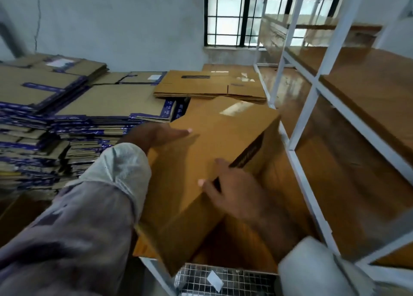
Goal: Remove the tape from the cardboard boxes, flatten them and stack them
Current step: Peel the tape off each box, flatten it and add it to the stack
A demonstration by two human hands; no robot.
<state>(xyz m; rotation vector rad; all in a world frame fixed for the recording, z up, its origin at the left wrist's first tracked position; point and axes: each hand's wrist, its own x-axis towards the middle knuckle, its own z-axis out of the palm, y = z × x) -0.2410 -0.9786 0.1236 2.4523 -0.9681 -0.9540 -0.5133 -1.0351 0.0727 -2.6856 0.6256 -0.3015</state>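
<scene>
Beside white shelving (297, 126), hands (156, 135) seemingly grip cardboard box (201, 157).

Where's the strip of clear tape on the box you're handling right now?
In the head view, the clear tape sits on the far top end of the held box, beyond both hands, just before the flattened brown stack and left of the white rack.

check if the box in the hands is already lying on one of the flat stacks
No, the box is held between the left hand and right hand, in front of the flattened stacks.
</scene>
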